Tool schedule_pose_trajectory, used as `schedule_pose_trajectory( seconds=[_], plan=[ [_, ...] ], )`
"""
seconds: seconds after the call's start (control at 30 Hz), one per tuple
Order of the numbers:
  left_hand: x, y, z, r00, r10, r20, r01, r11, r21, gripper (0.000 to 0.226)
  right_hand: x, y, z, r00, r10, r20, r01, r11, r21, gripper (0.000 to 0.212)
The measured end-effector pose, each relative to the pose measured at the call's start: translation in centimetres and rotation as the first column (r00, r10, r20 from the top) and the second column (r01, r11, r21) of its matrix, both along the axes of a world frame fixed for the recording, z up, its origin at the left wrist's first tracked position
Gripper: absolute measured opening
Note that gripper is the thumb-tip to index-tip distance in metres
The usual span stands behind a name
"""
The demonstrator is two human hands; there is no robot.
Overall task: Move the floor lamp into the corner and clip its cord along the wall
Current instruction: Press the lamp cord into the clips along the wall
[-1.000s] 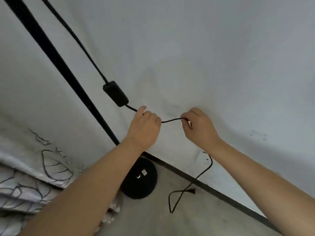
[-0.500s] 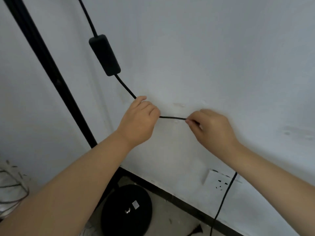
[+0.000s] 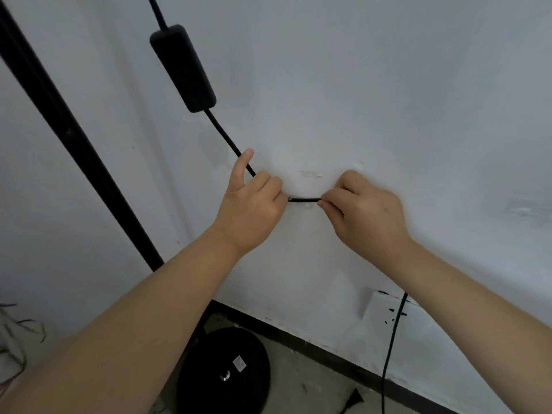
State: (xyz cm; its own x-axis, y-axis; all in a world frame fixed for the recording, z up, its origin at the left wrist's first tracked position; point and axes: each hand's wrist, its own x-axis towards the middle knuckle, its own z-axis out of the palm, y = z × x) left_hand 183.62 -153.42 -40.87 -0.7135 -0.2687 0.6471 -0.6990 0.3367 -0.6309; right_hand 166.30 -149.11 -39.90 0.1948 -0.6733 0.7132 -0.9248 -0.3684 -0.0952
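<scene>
Since the earlier frame the slack between the hands has been drawn out: the cord (image 3: 304, 200) now runs level against the wall (image 3: 388, 100), pinched by the left hand (image 3: 254, 204) and right hand (image 3: 367, 210), just above a small clip (image 3: 307, 206) midway between them.
</scene>
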Motion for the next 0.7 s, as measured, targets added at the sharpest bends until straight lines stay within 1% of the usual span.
schedule_pose_trajectory(
  seconds=[0.07,0.17,0.23,0.33,0.4,0.47,0.53,0.6,0.67,0.7],
  plan=[
    [-0.1,-0.1,-0.1,0.997,0.011,-0.07,-0.011,1.0,-0.004,0.038,-0.1,0.2,0.0,1.0,0.018,-0.006,-0.018,1.0,0.016,0.013],
    [-0.9,0.4,0.0,0.983,0.033,-0.183,-0.025,0.998,0.049,0.024,-0.5,0.3,0.0,0.999,0.041,0.0,-0.041,0.997,0.07,0.008],
    [-1.2,0.9,0.2,0.974,0.054,-0.218,-0.034,0.995,0.093,0.023,-0.8,0.6,-0.4,0.999,0.043,0.025,-0.045,0.995,0.085,0.01],
    [-1.5,1.5,0.7,0.963,0.121,-0.239,-0.086,0.985,0.151,0.024,-1.1,1.5,-2.0,0.997,0.044,0.071,-0.05,0.995,0.086,0.012],
    [-1.9,1.7,0.9,0.963,0.132,-0.235,-0.095,0.982,0.165,0.024,-1.4,2.1,-3.5,0.992,0.038,0.12,-0.05,0.994,0.102,0.017],
    [-2.4,2.1,0.8,0.964,0.141,-0.225,-0.103,0.979,0.174,0.022,-1.9,2.8,-4.8,0.977,0.02,0.213,-0.054,0.986,0.157,0.024],
    [-2.7,2.4,0.3,0.963,0.133,-0.235,-0.087,0.976,0.198,0.02,-2.8,3.9,-5.8,0.954,-0.013,0.298,-0.067,0.965,0.254,0.026],
    [-3.0,2.6,-0.7,0.964,0.051,-0.261,-0.001,0.982,0.189,0.022,-4.0,5.2,-6.4,0.916,-0.06,0.398,-0.104,0.921,0.376,0.022],
    [-3.7,2.8,-1.5,0.955,-0.143,-0.258,0.198,0.959,0.202,0.024,-5.4,6.5,-6.6,0.856,-0.144,0.497,-0.16,0.84,0.518,0.021],
    [-4.4,3.1,-1.7,0.943,-0.255,-0.215,0.303,0.924,0.232,0.023,-6.3,7.1,-6.5,0.827,-0.187,0.529,-0.195,0.789,0.583,0.022]
  ],
)
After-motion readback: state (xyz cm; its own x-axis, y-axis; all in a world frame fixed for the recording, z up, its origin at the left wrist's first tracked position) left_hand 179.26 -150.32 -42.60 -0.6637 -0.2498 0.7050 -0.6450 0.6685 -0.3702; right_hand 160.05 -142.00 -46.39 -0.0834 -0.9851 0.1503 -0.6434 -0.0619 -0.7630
